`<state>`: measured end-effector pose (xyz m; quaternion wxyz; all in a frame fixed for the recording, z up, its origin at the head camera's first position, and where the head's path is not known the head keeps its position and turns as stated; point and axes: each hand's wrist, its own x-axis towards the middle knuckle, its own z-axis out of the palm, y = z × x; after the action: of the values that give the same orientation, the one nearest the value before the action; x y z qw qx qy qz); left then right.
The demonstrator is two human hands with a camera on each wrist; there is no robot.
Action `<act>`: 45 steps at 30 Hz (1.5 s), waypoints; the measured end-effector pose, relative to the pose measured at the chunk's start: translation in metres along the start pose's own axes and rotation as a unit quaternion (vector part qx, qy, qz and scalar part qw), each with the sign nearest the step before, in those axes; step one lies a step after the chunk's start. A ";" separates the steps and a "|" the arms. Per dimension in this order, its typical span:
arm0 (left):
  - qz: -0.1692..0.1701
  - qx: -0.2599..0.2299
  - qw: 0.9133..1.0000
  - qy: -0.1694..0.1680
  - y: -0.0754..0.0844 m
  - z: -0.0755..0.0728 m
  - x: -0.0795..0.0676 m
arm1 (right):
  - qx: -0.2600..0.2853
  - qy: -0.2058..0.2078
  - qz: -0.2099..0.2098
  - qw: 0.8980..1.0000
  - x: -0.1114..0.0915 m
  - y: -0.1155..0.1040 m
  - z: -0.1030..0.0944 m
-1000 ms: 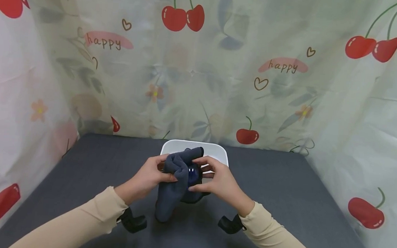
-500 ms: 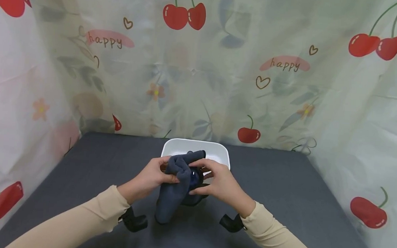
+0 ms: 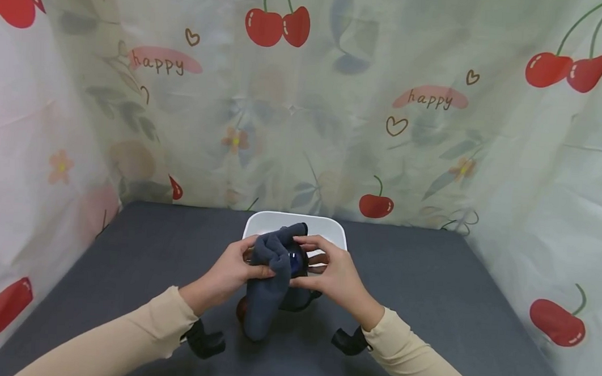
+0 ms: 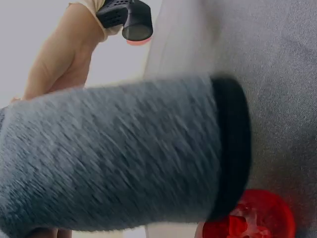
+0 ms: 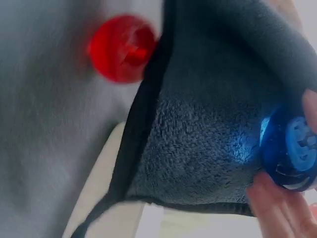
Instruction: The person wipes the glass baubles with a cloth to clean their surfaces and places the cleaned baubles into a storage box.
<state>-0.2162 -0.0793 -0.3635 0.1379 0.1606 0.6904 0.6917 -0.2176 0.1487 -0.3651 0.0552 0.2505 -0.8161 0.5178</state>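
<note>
In the head view my left hand (image 3: 230, 274) pinches a bunched dark grey cloth (image 3: 264, 302) with a black edge, which hangs down toward the table. Pinched between thumb and fingers of my right hand (image 3: 338, 272) is a shiny, see-through blue ball (image 3: 295, 260), lying against the cloth. A pale blue patterned piece shows on that ball (image 5: 277, 151) in the right wrist view. Below, a see-through red ball (image 5: 119, 52) sits on the table; from the head only a sliver of the red ball (image 3: 241, 308) shows beside the cloth. Cloth (image 4: 114, 158) fills much of the left wrist view.
A white tray (image 3: 337, 228) stands behind the hands, its front part hidden by them and the cloth. The table has a dark grey cover (image 3: 403, 284). Printed curtains (image 3: 294, 125) hang at the back and on both sides.
The hanging cloth has swung slightly to the right, and the red ball has come into sight at its left edge. Both hands keep their holds and have shifted only a little.
</note>
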 end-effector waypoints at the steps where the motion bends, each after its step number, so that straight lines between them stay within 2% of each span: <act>1: -0.004 -0.002 1.000 -0.002 0.000 0.000 -0.001 | 0.003 -0.001 0.004 1.000 0.000 0.000 0.000; 6: -0.019 -0.008 1.000 -0.023 0.003 -0.003 -0.003 | 0.054 -0.002 0.027 0.998 -0.001 0.000 0.000; 12: 0.001 0.023 0.999 -0.030 0.007 -0.004 -0.002 | 0.091 -0.005 0.037 0.995 0.001 -0.004 0.000; 17: 0.027 0.056 0.998 -0.010 0.007 -0.002 0.001 | 0.093 -0.015 0.040 0.995 0.002 -0.004 -0.002; 22: 0.017 0.020 0.999 0.031 0.009 -0.004 0.002 | 0.136 -0.022 0.024 0.990 0.003 -0.004 -0.004; 24: 0.006 0.011 0.999 0.033 0.010 -0.005 0.003 | 0.151 -0.027 0.016 0.988 0.004 -0.004 -0.004; 27: 0.001 0.027 0.999 0.021 0.012 -0.004 0.004 | 0.133 -0.026 0.007 0.991 0.003 -0.004 -0.002; 30: 0.008 0.051 0.999 0.014 0.013 -0.001 0.004 | 0.048 -0.009 -0.010 0.999 0.001 -0.004 0.001; 33: 0.019 0.071 0.997 0.017 0.013 -0.001 0.004 | -0.024 -0.002 -0.022 0.999 -0.002 -0.003 0.002; 35: 0.020 0.071 0.997 0.026 0.012 -0.002 0.004 | -0.014 -0.007 -0.017 1.000 -0.003 -0.001 0.003; 38: 0.012 0.061 0.998 0.033 0.010 -0.004 0.004 | 0.068 -0.011 -0.002 0.998 -0.003 0.002 0.003; 41: 0.003 0.053 0.998 0.018 0.008 -0.004 0.005 | 0.129 -0.008 -0.007 0.992 -0.002 0.004 0.004; 43: 0.006 0.062 0.998 0.005 0.007 -0.003 0.005 | 0.114 -0.003 -0.018 0.993 -0.001 0.003 0.005; 45: 0.017 0.075 0.997 0.002 0.007 -0.001 0.005 | 0.053 0.009 -0.034 0.998 -0.001 0.001 0.005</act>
<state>-0.2206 -0.0780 -0.3563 0.1122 0.1810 0.7377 0.6407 -0.2167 0.1453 -0.3684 0.0670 0.2759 -0.7778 0.5607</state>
